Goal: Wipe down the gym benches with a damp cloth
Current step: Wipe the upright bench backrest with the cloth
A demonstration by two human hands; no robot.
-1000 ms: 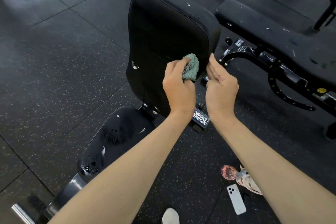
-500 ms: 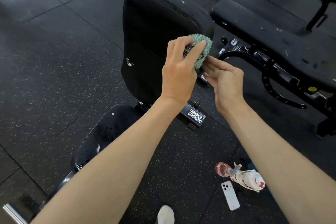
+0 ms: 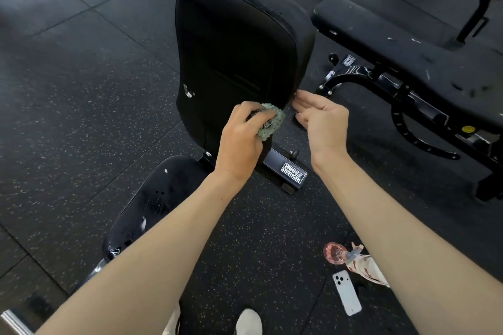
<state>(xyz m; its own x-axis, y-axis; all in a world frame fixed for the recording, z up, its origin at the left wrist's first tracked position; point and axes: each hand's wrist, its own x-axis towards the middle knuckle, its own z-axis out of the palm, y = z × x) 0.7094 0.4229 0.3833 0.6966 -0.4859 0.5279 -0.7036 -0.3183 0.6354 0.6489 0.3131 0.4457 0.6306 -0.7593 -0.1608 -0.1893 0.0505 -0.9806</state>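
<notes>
A black bench stands in front of me with its backrest pad (image 3: 234,43) raised upright and its seat pad (image 3: 155,204) below, wet with droplets. My left hand (image 3: 242,141) grips a bunched green cloth (image 3: 270,122) and presses it against the lower right part of the backrest. My right hand (image 3: 321,119) is beside it with straight fingers, the fingertips touching the backrest's right edge.
A second black bench (image 3: 402,51) lies flat to the right, close to the backrest. On the rubber floor at lower right lie a white phone (image 3: 347,292) and a spray bottle (image 3: 359,261). A white shoe (image 3: 249,321) shows at the bottom edge.
My left hand has brought the cloth down from the upper right edge of the backrest to its lower right part. My right hand has let go of the cloth and straightened at the pad's edge.
</notes>
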